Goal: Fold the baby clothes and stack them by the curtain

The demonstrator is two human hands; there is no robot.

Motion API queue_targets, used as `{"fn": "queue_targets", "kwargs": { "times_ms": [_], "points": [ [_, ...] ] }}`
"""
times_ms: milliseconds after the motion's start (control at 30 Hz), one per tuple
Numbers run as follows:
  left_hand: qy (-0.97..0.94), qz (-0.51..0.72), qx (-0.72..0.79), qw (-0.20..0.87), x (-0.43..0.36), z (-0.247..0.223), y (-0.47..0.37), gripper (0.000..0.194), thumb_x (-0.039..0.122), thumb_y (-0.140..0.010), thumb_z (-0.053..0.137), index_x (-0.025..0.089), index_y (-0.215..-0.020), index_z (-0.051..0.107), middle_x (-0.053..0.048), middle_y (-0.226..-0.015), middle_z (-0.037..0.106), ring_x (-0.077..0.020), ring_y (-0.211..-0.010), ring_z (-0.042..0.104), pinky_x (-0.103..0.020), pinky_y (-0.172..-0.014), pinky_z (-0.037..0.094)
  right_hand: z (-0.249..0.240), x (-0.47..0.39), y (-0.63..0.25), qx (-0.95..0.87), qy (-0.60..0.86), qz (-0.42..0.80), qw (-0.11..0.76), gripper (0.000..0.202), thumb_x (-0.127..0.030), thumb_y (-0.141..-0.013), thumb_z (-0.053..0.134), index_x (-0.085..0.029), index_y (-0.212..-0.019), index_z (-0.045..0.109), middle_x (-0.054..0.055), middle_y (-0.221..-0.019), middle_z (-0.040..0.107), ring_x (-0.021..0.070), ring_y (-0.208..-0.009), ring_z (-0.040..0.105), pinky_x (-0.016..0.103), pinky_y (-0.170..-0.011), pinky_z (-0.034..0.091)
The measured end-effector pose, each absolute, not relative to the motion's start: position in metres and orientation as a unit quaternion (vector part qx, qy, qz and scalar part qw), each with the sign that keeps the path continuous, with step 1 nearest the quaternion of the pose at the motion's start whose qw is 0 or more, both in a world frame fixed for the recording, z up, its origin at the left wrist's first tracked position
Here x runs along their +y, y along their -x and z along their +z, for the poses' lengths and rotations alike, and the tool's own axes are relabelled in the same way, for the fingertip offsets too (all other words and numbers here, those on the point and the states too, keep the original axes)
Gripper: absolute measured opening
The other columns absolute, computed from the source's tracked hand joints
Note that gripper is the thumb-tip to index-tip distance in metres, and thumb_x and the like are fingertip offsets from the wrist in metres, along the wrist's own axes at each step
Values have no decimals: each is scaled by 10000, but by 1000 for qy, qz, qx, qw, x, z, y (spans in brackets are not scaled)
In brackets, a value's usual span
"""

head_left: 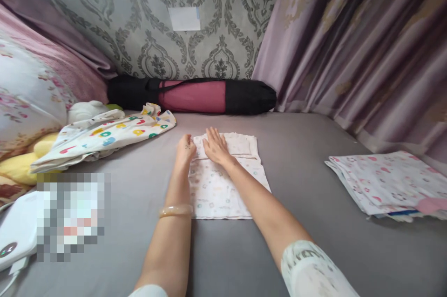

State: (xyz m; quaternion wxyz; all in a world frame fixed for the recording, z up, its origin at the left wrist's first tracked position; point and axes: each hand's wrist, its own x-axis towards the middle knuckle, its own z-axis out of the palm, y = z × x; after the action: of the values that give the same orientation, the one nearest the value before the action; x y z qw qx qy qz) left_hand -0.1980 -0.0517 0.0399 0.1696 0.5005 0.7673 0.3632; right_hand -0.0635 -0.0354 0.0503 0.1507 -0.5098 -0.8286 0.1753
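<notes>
A white cloth (pixel 220 190) with a small pale print lies on the grey sheet in front of me, its far part folded over into a layered band. My right hand (pixel 215 147) rests flat on that band, fingers stretched out and a little apart. At the cloth's far left edge is my left hand (pixel 186 149), its fingers bent in against the fabric and partly hidden. It seems to grip the edge there. A pale bangle (pixel 176 211) circles my left forearm.
A folded stack of printed cloths (pixel 387 180) lies at the right. To the left are a crumpled colourful printed cloth (pixel 118 131), a yellow plush thing (pixel 21 169), a white power bank (pixel 23 225) with a cable and a blurred-out object. A black and maroon long bag (pixel 192 96) lies along the wall.
</notes>
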Motion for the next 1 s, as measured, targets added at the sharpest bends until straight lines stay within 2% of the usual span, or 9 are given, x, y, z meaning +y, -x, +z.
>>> {"fn": "queue_targets", "kwargs": {
  "times_ms": [100, 300, 467, 667, 800, 900, 1000],
  "points": [
    [-530, 336, 762, 160, -53, 40, 190, 395, 203, -888, 424, 118, -1243, 575, -153, -1227, 649, -243, -1163, 597, -359, -1011, 430, 51, -40, 21, -821, 533, 161, 123, 589, -375, -1005, 223, -106, -1529, 227, 120, -1607, 149, 234, -1484, 63, 463, -1189, 39],
    [-579, 282, 749, 153, -57, 31, 180, 395, 311, -922, 435, 107, -1245, 537, -190, -1216, 625, -276, -1166, 572, -379, -987, 420, 44, -66, -68, -854, 504, 107, 67, 581, -338, -983, 279, -107, -1516, 272, 121, -1609, 134, 229, -1485, 58, 440, -1198, 66],
    [-613, 239, 747, 96, -61, 19, 172, 348, 368, -924, 429, 139, -1149, 563, -193, -1282, 565, -314, -1201, 529, -438, -1019, 386, 38, -97, -114, -878, 469, 83, 53, 548, -350, -992, 244, -140, -1486, 357, 113, -1589, 222, 223, -1474, 145, 442, -1198, 126],
    [-614, 241, 747, 83, -63, 18, 171, 394, 393, -933, 371, 139, -1171, 556, -182, -1332, 533, -311, -1245, 499, -446, -1061, 357, 39, -119, -145, -858, 505, 82, 50, 524, -360, -990, 254, -177, -1450, 427, 122, -1567, 285, 279, -1441, 255, 511, -1160, 234],
    [-629, 260, 720, 139, -70, 20, 183, 530, 421, -901, 437, 85, -1311, 449, -226, -1412, 447, -299, -1305, 460, -409, -1089, 347, 41, -130, -154, -861, 498, 91, 52, 518, -347, -992, 257, -163, -1444, 430, 143, -1545, 326, 261, -1421, 305, 491, -1163, 240],
    [-648, 247, 702, 163, -85, 21, 196, 718, 482, -842, 528, 46, -1386, 359, -261, -1491, 317, -330, -1403, 324, -410, -1136, 286, 43, -141, -158, -868, 481, 100, 70, 495, -336, -988, 281, -183, -1428, 449, 127, -1545, 333, 250, -1405, 338, 478, -1163, 250],
    [-677, 229, 680, 167, -106, 26, 207, 843, 565, -794, 567, 56, -1420, 322, -264, -1519, 257, -375, -1446, 198, -470, -1145, 259, 46, -154, -162, -882, 448, 113, 94, 458, -325, -984, 310, -203, -1378, 508, 112, -1544, 339, 245, -1381, 380, 443, -1141, 306]
  ]
}}
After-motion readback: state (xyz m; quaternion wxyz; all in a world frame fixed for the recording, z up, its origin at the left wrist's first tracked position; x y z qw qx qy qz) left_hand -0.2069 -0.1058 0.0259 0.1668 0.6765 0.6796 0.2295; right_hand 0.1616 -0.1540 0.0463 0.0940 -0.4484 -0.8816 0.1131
